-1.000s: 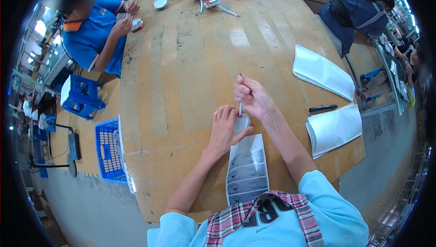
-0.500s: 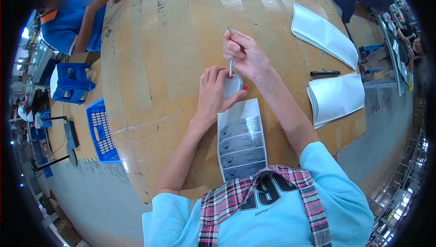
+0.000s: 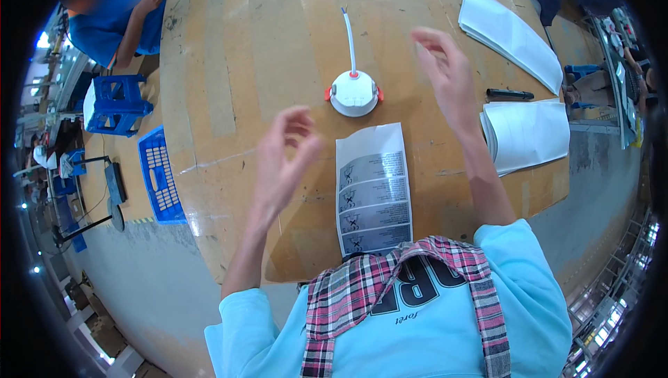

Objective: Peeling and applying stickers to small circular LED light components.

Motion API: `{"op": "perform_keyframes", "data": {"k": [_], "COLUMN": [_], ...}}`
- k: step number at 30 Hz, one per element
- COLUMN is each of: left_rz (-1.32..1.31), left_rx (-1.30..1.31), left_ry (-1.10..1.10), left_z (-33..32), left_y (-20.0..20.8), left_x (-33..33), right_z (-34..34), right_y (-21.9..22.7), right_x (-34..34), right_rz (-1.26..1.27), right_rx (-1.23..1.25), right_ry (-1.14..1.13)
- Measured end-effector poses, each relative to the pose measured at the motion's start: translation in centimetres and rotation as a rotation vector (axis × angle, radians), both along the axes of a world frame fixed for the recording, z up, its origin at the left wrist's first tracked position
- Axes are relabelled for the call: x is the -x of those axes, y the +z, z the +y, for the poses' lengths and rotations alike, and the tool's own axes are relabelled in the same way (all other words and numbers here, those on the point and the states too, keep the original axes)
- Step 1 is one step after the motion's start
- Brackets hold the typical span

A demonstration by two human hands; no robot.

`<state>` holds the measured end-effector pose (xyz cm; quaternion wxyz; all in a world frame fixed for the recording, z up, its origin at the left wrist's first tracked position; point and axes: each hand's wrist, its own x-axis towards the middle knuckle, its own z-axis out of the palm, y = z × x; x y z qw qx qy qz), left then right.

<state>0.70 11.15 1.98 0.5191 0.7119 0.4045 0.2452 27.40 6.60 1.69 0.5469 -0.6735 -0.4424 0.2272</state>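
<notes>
round white lamp fitting | I see it upper centre of frame, flat on the wooden table | orange clips either side | white cable running straight up-frame | untouched

Both hands hang empty above the wooden counter, left hand and right hand flanking a round white lamp fitting, seemingly a downlight, above a label sheet at frame centre.

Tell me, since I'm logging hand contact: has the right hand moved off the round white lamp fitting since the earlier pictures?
Yes. The right hand has lifted off the round white lamp fitting and now hangs open to its right, nearer the black marker.
</notes>
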Motion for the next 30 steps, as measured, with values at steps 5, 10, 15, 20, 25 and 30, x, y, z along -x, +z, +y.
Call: {"op": "perform_keyframes", "data": {"k": [5,10,15,20,25,30], "left_rz": [0.157,-0.154,-0.263,-0.290,-0.294,-0.319], "left_rx": [0.257,0.609,0.781,0.816,0.745,0.788], "left_ry": [-0.018,0.027,0.042,0.064,0.074,0.115], "left_z": [-3.8,-3.1,-3.2,-3.3,-3.2,-3.3], "left_y": [-1.6,-2.4,-2.1,-2.0,-1.6,-2.1], "left_x": [0.4,0.7,1.1,1.3,1.1,0.8], "right_z": [-5.5,-7.3,-7.3,-7.5,-8.9,-8.3], "right_y": [1.1,-0.7,-1.0,0.9,0.8,-0.3], "right_x": [4.8,8.2,8.6,8.3,6.7,5.6], "right_rz": [-0.328,-0.426,-0.494,-0.691,0.335,0.864], "right_rx": [0.040,0.001,-0.042,0.005,0.305,0.399], "right_ry": [0.272,0.483,0.472,0.299,0.228,0.319]}}
